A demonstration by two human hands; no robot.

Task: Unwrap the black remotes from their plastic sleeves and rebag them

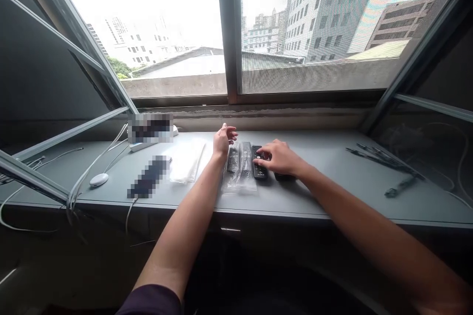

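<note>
My right hand (279, 157) lies palm down on a black remote control (259, 167) on the grey window ledge (325, 182), fingers resting on its buttons. A second dark object (284, 176) shows under the heel of that hand. My left hand (223, 140) hovers just above the ledge, fingers loosely curled and apart, holding nothing. Beside it lie black remotes wrapped in a clear plastic bag (239, 170). An empty clear bag (186, 162) lies further left.
A white power strip (142, 146) with white cables, a small white oval device (98, 179) and a dark phone-like object (148, 177) sit at the left. Black cable ties or thin tools (384, 162) lie at the right. Window frames rise behind and at both sides.
</note>
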